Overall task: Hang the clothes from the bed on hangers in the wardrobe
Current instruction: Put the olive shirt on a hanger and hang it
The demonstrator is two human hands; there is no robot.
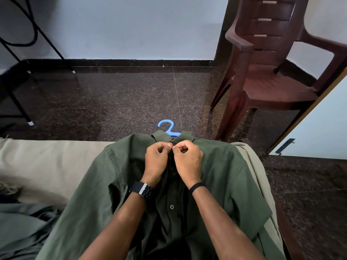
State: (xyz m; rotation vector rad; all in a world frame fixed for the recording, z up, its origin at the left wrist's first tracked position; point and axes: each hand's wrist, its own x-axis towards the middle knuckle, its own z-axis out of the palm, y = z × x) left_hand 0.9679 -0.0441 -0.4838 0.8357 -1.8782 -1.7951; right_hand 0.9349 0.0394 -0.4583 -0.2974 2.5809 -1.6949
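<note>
Fingers: both sets curled in a pinch at the top button, just under the collar; the left hand (156, 159) and the right hand (187, 160) meet there, thumbs nearly touching, each gripping an edge of the placket.
Step, as I read it: fastening the top button so the garment stays put on its hanger.
Shirt: the green shirt (234, 184) lies face up across the bed (47, 162), collar toward the foot edge, short sleeves spread out either side.
Hanger: a blue hanger (169, 128) is already inside the shoulders; only its hook shows, sticking out past the collar over the floor (131, 96).
Handling: soft, light cotton-like cloth, limp, likely to slide off the hanger if left unbuttoned; best lifted by the hook, with a hand under the body.
Other clothes: a grey-green garment (22, 226) bunched at the left, a beige one (257, 166) beneath the shirt on the right.
Edges: the collar sits right at the bed's edge.
Room: open floor ahead; brown plastic chair (272, 72) close on the right, black metal stand (16, 76) on the left.
</note>
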